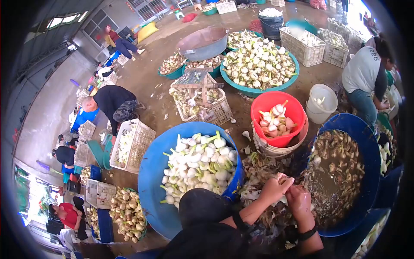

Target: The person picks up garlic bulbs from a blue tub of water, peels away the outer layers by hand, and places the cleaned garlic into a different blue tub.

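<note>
My left hand and my right hand are close together over a heap of garlic skins. Both have their fingers closed; what they hold is too small to name. Left of them a blue tub holds peeled white garlic bulbs with green stems. Just beyond my hands, a red bucket with garlic bulbs in it sits inside a white bucket. To the right, a dark blue tub contains unpeeled garlic in brown water.
A white bucket, a crate with a small stool on it, and a large green tub of garlic stand farther off. One person sits at the right; another bends over a crate at the left.
</note>
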Action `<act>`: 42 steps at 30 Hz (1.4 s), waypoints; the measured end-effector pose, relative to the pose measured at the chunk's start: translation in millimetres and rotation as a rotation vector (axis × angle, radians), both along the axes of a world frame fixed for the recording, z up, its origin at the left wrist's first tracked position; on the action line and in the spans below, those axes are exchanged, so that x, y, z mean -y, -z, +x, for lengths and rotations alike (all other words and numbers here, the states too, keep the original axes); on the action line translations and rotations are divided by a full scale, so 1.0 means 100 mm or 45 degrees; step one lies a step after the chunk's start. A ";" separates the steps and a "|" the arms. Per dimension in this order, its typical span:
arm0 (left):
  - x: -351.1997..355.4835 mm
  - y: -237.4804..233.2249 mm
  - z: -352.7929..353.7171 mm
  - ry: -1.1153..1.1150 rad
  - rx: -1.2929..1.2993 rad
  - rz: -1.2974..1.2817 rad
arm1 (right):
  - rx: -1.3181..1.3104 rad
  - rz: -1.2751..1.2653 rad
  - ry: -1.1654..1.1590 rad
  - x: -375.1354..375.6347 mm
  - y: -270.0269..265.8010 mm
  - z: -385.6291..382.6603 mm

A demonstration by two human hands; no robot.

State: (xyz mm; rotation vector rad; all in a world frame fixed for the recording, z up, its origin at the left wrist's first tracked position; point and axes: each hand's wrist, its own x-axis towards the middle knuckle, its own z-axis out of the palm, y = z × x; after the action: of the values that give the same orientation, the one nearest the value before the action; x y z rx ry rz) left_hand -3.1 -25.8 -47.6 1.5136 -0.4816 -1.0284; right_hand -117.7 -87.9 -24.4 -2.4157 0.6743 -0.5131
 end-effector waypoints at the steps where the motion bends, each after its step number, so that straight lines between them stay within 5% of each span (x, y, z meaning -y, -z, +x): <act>1: -0.02 -0.02 -0.02 0.068 0.101 0.034 | -0.013 -0.009 0.005 -0.03 -0.03 -0.02; 8: 0.07 0.28 -0.11 0.181 -0.055 0.019 | -0.252 0.222 0.215 0.05 0.10 -0.16; 10: 0.06 0.13 -0.15 0.166 -0.260 0.050 | -0.016 0.560 0.226 0.14 0.25 -0.24; 13: 0.04 -0.07 -0.16 0.211 -0.341 0.039 | 0.101 1.656 0.528 0.14 0.26 -0.28; 17: 0.01 -0.12 -0.07 0.452 -0.163 0.015 | 0.353 1.218 0.136 0.04 0.16 -0.36; 20: 0.03 0.02 -0.08 0.507 0.053 0.245 | 0.232 0.286 0.205 0.02 0.14 -0.35; 21: 0.01 0.11 -0.10 0.530 0.032 0.317 | 0.136 0.211 0.203 0.03 0.24 -0.37; 22: -0.01 0.12 -0.13 0.562 0.034 0.313 | 0.144 0.340 0.326 0.02 0.28 -0.36; 24: -0.04 0.11 -0.18 0.650 0.548 0.179 | 0.159 0.468 0.473 0.05 0.38 -0.33; 26: -0.03 -0.13 -0.22 0.736 0.735 -0.003 | 0.071 1.488 0.684 0.19 0.53 -0.37; 27: -0.04 -0.24 -0.23 0.790 0.920 -0.176 | 0.083 1.490 0.709 0.20 0.60 -0.40; 29: -0.03 -0.27 -0.22 0.790 0.831 -0.248 | 0.566 2.177 0.460 0.23 0.74 -0.45; 31: -0.03 -0.19 -0.20 0.725 1.574 -0.414 | 0.405 2.189 0.463 0.32 0.66 -0.54; 34: -0.02 0.10 -0.22 0.419 0.922 -0.505 | 0.728 2.198 0.538 0.21 0.29 -0.45; 36: 0.01 0.07 -0.20 0.188 0.263 -0.247 | 0.974 2.015 0.302 0.18 0.28 -0.45; 37: 0.02 0.07 -0.17 0.191 0.260 -0.249 | 1.021 1.851 0.219 0.15 0.23 -0.48; 38: 0.02 0.07 -0.13 -0.007 -0.254 -0.300 | 1.021 1.851 0.222 0.10 0.18 -0.51; 39: 0.00 0.07 -0.11 -0.214 -0.767 -0.337 | 0.792 1.306 0.144 0.03 0.08 -0.53; 40: -0.01 0.10 -0.14 -0.288 -0.774 -0.303 | 0.549 0.779 0.058 -0.05 0.03 -0.56; 42: -0.06 0.19 -0.12 -0.406 -0.791 -0.148 | 0.536 0.643 -0.024 -0.11 0.03 -0.60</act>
State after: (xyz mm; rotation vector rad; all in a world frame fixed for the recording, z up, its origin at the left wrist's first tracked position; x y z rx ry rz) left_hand -15.5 -19.4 -67.1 1.0475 0.1336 -1.1240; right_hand -177.5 -76.7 -27.9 -1.7691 0.5185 -0.7181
